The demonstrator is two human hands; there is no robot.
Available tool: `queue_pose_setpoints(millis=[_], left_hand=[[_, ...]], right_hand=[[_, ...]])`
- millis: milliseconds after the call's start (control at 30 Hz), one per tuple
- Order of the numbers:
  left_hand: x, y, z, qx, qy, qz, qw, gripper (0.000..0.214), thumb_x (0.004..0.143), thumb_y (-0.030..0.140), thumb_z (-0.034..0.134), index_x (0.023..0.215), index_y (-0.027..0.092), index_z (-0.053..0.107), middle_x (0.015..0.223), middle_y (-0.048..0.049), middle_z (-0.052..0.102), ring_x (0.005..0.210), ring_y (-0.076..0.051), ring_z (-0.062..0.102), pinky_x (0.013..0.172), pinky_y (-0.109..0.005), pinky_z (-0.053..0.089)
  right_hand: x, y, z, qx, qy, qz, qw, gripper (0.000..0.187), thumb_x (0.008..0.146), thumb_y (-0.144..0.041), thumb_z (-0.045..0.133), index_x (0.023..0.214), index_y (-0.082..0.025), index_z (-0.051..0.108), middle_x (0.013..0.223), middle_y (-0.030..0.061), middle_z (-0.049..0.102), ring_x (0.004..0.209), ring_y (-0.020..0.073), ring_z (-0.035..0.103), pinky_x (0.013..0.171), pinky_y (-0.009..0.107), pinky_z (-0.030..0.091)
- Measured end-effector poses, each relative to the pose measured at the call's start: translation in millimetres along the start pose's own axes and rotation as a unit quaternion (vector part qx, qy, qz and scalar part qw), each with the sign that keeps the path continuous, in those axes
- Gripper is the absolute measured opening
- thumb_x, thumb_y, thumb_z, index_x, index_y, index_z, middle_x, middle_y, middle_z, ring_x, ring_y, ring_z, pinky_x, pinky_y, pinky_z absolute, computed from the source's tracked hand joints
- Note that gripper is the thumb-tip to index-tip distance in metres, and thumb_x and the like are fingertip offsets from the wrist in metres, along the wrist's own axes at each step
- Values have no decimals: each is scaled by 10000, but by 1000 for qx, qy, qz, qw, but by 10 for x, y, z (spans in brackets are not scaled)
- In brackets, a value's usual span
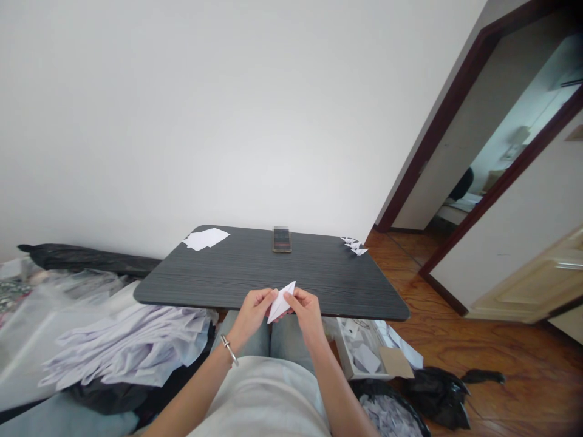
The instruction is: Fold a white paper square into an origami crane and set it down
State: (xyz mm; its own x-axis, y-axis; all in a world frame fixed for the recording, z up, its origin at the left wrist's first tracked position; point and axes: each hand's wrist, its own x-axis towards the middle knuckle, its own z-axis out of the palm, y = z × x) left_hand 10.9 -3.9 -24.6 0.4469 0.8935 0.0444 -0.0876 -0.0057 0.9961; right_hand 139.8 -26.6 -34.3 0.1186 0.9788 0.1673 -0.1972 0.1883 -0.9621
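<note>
The left hand (255, 312) and the right hand (307, 314) meet low at the centre of the frame, just in front of the near edge of the surface (273, 273), and both are closed in narrow pinches on a folded white paper (281, 302). The paper is a slim pointed shape that rises between the thumbs and fingers, its tip toward the upper right. Gripping it from both sides seems to keep the layers together, and holding it up over the lap leaves it free of the surface. A metal bangle (229, 350) circles the left wrist. On the dark wood-grain surface, loose white paper sheets (206, 239) lie at the far left, a phone in a clear case (282, 240) stands at the far middle, and small folded paper pieces (354, 245) sit together at the far right corner, perhaps set there to stay out of the way. A large pile of white paper (127, 346) rests at lower left, a box of paper pieces (359, 352) sits at lower right, and a black plastic bag (437, 396) lies on the wooden floor (473, 346) beside it.
</note>
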Motion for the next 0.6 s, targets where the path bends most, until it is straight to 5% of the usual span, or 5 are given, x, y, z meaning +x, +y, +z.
queue_pose_setpoints(millis=[167,400,600], left_hand=[[-7,-33,41,-16,-38,-55,998,477,732,531,493,724,73,625,606,-88,659,523,-142,591,485,-230,459],[12,-79,29,-2,-17,-54,998,354,700,435,591,723,82,607,590,-72,664,495,-124,595,472,-206,454],[-15,-49,36,16,-47,-38,998,314,699,395,608,728,83,599,640,-88,677,557,-140,616,523,-224,469]], right_hand=[[3,26,-12,2,70,-29,997,241,695,-332,613,553,-142,570,501,-28,524,472,88,439,455,201,344],[9,33,-8,-15,37,-22,999,174,666,-300,645,633,-131,618,606,11,609,567,128,517,578,247,409],[7,43,-24,-13,50,-38,998,262,696,-322,613,518,-144,539,510,-21,527,509,102,453,532,224,365]])
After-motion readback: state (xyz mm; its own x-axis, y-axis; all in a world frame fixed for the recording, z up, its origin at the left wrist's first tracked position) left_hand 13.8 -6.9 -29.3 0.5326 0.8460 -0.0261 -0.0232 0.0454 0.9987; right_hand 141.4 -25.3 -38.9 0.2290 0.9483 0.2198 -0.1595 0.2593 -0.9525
